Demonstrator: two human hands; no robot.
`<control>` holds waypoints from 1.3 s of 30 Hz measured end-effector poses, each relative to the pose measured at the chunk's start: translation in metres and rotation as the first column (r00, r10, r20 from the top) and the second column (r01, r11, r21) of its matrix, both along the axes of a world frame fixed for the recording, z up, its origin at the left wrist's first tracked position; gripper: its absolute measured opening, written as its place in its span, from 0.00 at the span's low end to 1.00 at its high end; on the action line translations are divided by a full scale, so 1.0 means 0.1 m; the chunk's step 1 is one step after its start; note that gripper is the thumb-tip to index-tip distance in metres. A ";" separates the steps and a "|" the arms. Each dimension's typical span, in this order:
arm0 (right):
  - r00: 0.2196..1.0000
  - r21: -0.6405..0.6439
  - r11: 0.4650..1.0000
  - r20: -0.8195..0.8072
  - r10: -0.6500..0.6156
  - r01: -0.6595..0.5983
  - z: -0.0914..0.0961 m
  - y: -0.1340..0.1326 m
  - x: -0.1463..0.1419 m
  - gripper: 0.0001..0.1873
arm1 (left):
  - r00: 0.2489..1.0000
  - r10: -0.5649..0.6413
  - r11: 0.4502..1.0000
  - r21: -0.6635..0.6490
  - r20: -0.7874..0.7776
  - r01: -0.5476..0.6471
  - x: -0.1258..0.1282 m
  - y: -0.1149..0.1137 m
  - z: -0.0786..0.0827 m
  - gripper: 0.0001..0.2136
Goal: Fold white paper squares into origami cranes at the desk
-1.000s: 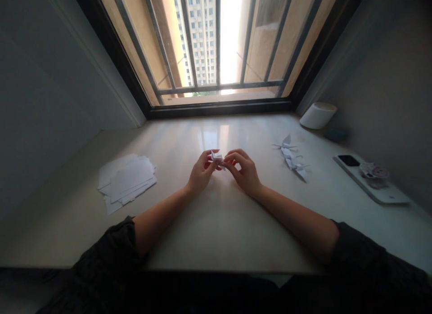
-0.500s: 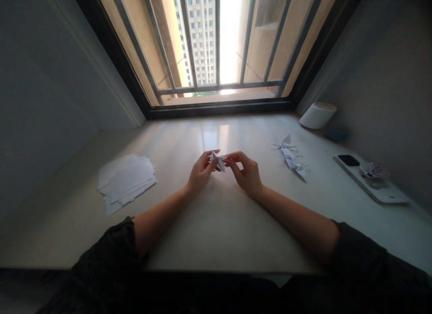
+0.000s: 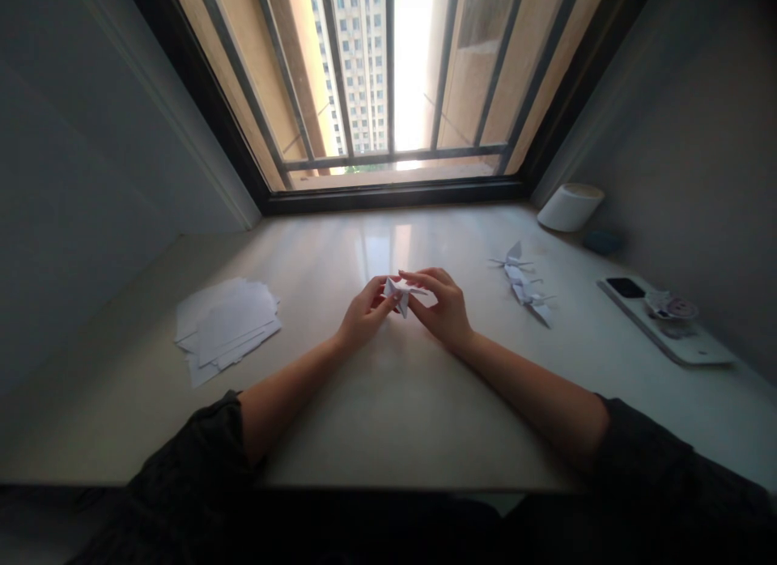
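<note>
Between my two hands, above the middle of the sill, is a small white folded-paper crane [image 3: 403, 296] with pointed parts sticking out. My left hand [image 3: 363, 312] pinches it from the left, with the thumb in front and the fingers behind. From the right, my right hand [image 3: 447, 307] curves round it, index finger along the top and thumb at its lower side. The fingers hide part of the folds. Several finished paper cranes [image 3: 520, 283] lie in a row to the right of my hands.
A stack of white paper sheets [image 3: 236, 326] lies at the left. On the right are a phone [image 3: 664, 322] with a round grip on its back and a white cylindrical object [image 3: 571, 207] near the wall. A barred window [image 3: 394, 199] closes off the back.
My right fingers have shifted from pinching the crane's right tip to reaching over its top. The crane has turned slightly, and a pointed part now shows towards the right.
</note>
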State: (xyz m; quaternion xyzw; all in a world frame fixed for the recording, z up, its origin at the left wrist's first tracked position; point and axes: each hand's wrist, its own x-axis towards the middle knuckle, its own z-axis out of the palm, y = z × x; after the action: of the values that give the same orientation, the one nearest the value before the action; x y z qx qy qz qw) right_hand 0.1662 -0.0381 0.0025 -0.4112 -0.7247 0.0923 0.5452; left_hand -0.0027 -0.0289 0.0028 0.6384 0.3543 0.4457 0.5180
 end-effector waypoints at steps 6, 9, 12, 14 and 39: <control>0.998 0.029 1.000 0.063 0.009 -0.011 -0.01 0.00 -0.01 0.15 | 1.000 -0.011 1.000 0.006 -0.027 0.012 0.00 0.01 0.00 0.17; 0.998 0.031 0.999 0.061 0.014 -0.016 -0.01 0.00 0.00 0.15 | 0.999 -0.018 1.000 0.001 -0.037 0.018 0.00 0.01 0.00 0.16; 0.997 0.027 0.999 0.062 0.038 -0.040 -0.02 0.01 0.00 0.15 | 0.999 -0.023 1.000 -0.002 -0.037 0.023 0.00 0.01 0.00 0.15; 0.997 0.027 0.999 0.062 0.045 -0.047 -0.02 0.02 0.01 0.16 | 0.999 -0.025 1.000 0.002 -0.037 0.025 0.00 0.00 0.00 0.15; 0.970 -0.311 0.948 -0.241 -0.012 -0.066 -0.09 0.15 0.12 0.08 | 0.995 0.069 0.997 -0.022 -0.073 -0.070 -0.02 0.03 -0.04 0.18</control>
State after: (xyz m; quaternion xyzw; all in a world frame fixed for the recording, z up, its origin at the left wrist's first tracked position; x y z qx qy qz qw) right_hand 0.1780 -0.0233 -0.0065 -0.4691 -0.6348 0.2638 0.5544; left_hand -0.0048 -0.0254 -0.0016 0.6350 0.4000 0.4359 0.4968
